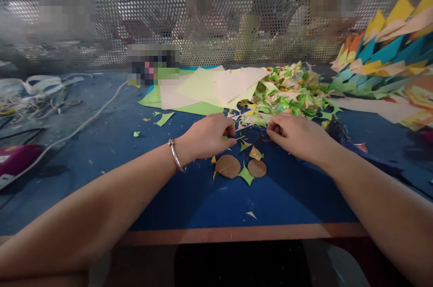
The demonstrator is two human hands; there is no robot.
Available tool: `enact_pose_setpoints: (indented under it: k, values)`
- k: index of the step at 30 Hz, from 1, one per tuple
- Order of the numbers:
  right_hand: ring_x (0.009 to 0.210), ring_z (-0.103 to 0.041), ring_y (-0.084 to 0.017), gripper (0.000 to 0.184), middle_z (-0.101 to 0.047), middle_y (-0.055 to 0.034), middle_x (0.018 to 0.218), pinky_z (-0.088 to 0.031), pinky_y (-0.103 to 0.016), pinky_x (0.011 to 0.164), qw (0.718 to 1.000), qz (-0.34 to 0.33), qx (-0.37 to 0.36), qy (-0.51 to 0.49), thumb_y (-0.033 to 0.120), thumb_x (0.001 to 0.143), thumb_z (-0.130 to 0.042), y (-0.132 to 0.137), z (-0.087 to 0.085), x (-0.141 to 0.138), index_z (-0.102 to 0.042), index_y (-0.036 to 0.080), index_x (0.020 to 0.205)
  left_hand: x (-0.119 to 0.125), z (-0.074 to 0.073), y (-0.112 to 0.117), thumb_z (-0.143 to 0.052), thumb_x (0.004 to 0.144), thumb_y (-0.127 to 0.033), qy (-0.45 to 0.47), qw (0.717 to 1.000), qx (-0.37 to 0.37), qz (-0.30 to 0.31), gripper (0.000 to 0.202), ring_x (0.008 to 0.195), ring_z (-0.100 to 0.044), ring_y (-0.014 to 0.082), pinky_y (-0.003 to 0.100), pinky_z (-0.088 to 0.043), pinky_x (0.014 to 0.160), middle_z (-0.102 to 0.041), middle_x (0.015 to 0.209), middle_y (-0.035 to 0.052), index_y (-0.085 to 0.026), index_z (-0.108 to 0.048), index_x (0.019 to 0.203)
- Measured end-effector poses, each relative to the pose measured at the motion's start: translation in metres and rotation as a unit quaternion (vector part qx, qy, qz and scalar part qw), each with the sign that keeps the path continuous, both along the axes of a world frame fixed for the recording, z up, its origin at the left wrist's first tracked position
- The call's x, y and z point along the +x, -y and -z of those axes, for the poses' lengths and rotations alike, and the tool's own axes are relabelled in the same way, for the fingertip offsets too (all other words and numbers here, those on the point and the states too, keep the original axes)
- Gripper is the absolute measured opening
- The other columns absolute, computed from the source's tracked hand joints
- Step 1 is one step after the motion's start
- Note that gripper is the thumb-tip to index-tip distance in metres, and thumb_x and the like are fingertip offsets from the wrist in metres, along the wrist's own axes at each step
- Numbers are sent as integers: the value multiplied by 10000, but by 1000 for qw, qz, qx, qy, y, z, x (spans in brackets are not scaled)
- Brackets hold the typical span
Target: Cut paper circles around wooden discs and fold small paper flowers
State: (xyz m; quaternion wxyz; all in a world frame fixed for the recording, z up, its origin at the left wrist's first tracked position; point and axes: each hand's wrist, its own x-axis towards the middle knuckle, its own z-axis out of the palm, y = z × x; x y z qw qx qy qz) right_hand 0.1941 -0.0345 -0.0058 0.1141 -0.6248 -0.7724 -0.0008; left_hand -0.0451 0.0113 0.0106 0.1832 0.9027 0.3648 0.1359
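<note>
My left hand (212, 136), with a silver bangle at its wrist, hovers low over the blue tabletop. Its fingers are curled toward the thumb, and whatever they may hold is too small to make out. Opposite it, my right hand (295, 134) is closed with bent fingers beside the paper scraps; its grip is hidden too. Between and below the hands lie two brown discs, a larger one (228, 166) and a smaller one (257, 168). A green four-pointed paper scrap (246, 174) sits between the discs, with a pale yellow scrap (255, 153) just above.
Stacked paper sheets (216, 86) and a heap of green and cream paper pieces (291, 90) stand behind my hands. Layered pointed paper (382, 61) rises at right. A white cord (98, 115), white strips (40, 85) and a purple object (20, 158) are left. A perforated screen (223, 20) closes the back.
</note>
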Motion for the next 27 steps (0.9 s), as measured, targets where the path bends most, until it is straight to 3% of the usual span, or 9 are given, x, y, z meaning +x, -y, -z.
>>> enact_pose_setpoints:
  k: [5,8,13,16,19,22,27]
  values:
    - [639,-539,-171,119,-606,-42,755,-368,-299,578,1000,-24,0,12,221,854,-515,-3,1,1,-546,205,741,8,0,-1,-603,744,-221,7,998,-63,1,71,624,-536,178,315,-331,597,-652,740,69,-193,-646,695]
    - [642,-534,-170,132,-593,-40,737,-374,-298,593,999,-32,-2,12,213,855,-503,-5,1,1,-530,204,725,9,-1,-1,-576,761,-206,12,998,-62,14,100,610,-529,174,317,-342,600,-645,705,63,-193,-633,680]
    - [660,-554,-183,119,-612,-51,744,-393,-300,604,999,-21,41,-15,240,867,-509,-3,-3,0,-547,199,762,5,-3,-3,-602,825,-278,158,983,-72,-55,125,638,-533,154,311,-383,614,-655,724,51,-189,-629,742]
    - [629,-563,-179,106,-627,-44,730,-398,-298,582,995,9,76,-61,270,861,-540,-1,-9,-2,-563,202,783,4,-5,-3,-684,791,-281,293,942,-138,-89,116,669,-567,146,312,-423,640,-674,755,51,-186,-635,747]
    - [633,-593,-173,74,-648,-34,724,-436,-295,601,988,20,94,-121,257,854,-565,0,-14,-4,-579,207,802,6,-2,-2,-733,754,-245,400,880,-226,-121,116,717,-600,137,316,-457,705,-669,767,35,-185,-634,754]
    - [667,-629,-170,59,-664,-40,769,-483,-300,647,976,16,122,-179,246,877,-554,0,-19,-7,-594,203,877,8,4,1,-760,734,-231,448,829,-297,-152,155,722,-602,123,296,-447,675,-667,789,27,-186,-615,768]
    - [603,-616,-146,235,-667,-58,876,-485,-294,581,964,-15,126,-234,287,947,-505,5,-28,-21,-594,184,1139,9,8,8,-768,744,-267,475,769,-392,-174,205,688,-600,107,257,-407,583,-662,797,16,-202,-589,821]
